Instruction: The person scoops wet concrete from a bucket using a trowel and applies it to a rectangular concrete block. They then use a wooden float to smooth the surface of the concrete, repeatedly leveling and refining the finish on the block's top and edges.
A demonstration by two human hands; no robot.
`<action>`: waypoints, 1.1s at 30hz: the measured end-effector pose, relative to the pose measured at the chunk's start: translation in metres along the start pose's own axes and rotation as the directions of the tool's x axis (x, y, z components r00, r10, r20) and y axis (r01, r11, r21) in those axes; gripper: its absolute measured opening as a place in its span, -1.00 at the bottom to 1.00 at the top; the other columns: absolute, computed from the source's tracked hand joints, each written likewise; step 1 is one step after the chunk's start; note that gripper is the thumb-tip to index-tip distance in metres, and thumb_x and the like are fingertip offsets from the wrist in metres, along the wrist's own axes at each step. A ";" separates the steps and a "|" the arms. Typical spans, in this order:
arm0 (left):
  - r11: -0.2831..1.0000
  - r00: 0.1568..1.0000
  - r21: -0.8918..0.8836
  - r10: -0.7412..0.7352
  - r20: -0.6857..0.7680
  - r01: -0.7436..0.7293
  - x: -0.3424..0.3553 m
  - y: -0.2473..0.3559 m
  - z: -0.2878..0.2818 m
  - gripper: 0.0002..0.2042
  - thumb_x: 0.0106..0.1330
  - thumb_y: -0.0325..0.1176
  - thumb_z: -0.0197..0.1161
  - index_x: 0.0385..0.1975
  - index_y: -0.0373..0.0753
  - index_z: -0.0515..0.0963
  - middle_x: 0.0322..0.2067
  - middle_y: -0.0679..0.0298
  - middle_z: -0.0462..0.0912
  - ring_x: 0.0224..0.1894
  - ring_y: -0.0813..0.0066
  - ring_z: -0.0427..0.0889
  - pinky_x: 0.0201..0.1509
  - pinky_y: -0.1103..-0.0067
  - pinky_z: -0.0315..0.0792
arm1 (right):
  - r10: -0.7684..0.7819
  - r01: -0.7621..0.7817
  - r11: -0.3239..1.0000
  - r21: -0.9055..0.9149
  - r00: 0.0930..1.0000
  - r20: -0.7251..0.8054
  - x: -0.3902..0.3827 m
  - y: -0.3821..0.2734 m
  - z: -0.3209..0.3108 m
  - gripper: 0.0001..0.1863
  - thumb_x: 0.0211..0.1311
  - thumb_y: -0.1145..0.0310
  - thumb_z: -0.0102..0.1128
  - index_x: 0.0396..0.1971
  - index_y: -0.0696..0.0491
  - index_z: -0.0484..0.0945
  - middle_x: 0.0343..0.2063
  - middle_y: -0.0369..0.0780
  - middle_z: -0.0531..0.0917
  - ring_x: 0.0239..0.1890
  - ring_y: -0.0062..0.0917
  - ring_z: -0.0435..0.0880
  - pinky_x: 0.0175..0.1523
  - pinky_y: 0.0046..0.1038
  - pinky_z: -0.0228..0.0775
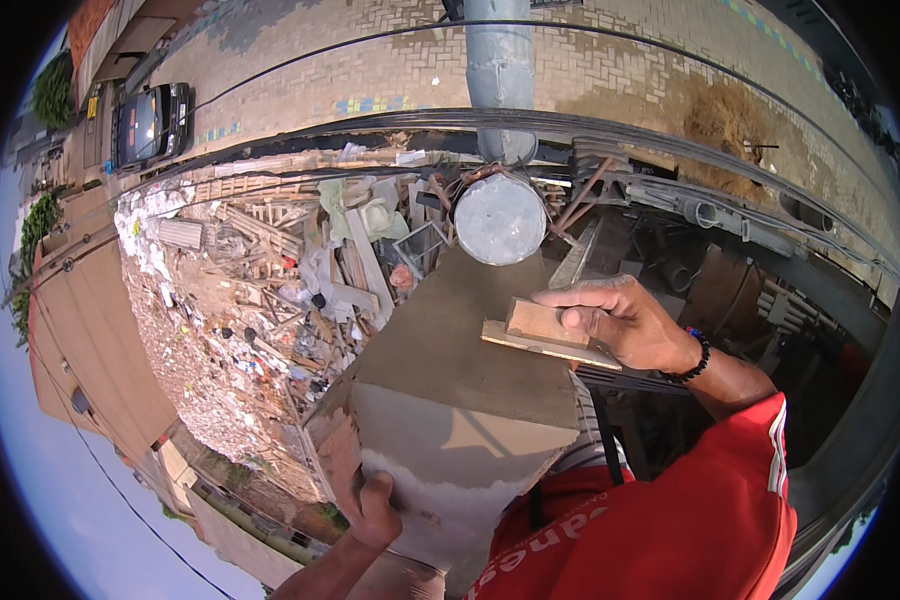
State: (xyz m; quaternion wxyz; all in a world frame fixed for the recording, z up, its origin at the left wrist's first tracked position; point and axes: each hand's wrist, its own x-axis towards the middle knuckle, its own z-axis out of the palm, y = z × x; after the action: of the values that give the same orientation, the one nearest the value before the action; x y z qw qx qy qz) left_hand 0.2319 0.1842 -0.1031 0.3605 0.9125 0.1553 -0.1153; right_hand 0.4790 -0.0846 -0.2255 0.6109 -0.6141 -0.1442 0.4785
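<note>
A wooden plastering float (548,322), a flat thin board with a block handle, is in my right hand (625,318). Thumb and fingers close round the block. The float is held at the right edge of a ledge top (440,335) coated in smooth, dark, damp-looking mortar; I cannot tell whether it touches. Nearer me the ledge has a paler grey band (425,425) and a whitish, rough part. My left hand (375,512) grips the ledge's left edge, thumb on top and the other fingers mostly hidden.
A grey metal pole (500,220) stands at the ledge's far end, with a bundle of black cables (390,125) crossing beside it. Far below on the left lies a heap of planks and rubble (270,290). A paved street (610,75) with a parked dark car (152,125) lies beyond.
</note>
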 end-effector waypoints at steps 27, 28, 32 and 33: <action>1.000 1.000 0.020 -0.001 -0.015 0.001 -0.013 -0.020 -0.001 -0.70 0.12 -0.46 -0.06 -0.20 -0.47 0.46 -0.24 0.01 0.52 -0.20 0.21 0.47 -0.01 0.43 0.36 | 0.085 -0.085 0.995 0.060 0.996 0.005 -0.006 0.002 -0.007 -0.68 0.38 0.32 0.10 0.05 0.12 0.56 -0.27 -0.18 0.71 -0.22 -0.58 0.63 -0.06 -0.51 0.43; 0.997 0.998 -0.046 -0.058 -0.038 0.056 -0.011 -0.018 0.000 -0.70 0.12 -0.45 -0.06 -0.20 -0.46 0.46 -0.23 0.04 0.52 -0.18 0.24 0.46 0.00 0.43 0.35 | 0.004 -0.004 1.000 0.014 0.999 0.037 -0.015 -0.013 -0.007 -0.68 0.38 0.32 0.10 0.04 0.12 0.57 -0.25 -0.16 0.72 -0.20 -0.54 0.65 -0.06 -0.50 0.43; 0.772 0.866 -0.478 -0.498 -0.047 0.418 0.006 0.013 0.007 -0.70 0.13 -0.42 -0.05 -0.18 -0.43 0.45 -0.18 0.13 0.50 -0.11 0.34 0.43 0.07 0.45 0.31 | -0.214 0.198 0.964 0.179 0.974 0.080 -0.034 -0.040 -0.019 -0.69 0.36 0.34 0.12 0.02 0.15 0.59 -0.15 -0.13 0.71 -0.12 -0.51 0.68 0.01 -0.51 0.43; 0.809 0.881 -0.428 -0.469 -0.057 0.403 0.003 0.010 0.008 -0.69 0.14 -0.41 -0.06 -0.17 -0.43 0.44 -0.16 0.14 0.48 -0.09 0.35 0.41 0.09 0.45 0.30 | -0.118 0.108 0.978 0.178 0.992 0.041 -0.037 -0.045 -0.025 -0.67 0.37 0.33 0.12 0.02 0.18 0.57 -0.14 -0.15 0.71 -0.08 -0.55 0.66 0.04 -0.52 0.43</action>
State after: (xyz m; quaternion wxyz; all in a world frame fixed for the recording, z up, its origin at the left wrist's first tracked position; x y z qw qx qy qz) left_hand 0.2375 0.1725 -0.1038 0.4911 0.7638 0.4098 -0.0869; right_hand 0.4974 -0.1186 -0.1751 0.6850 -0.5360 -0.1517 0.4696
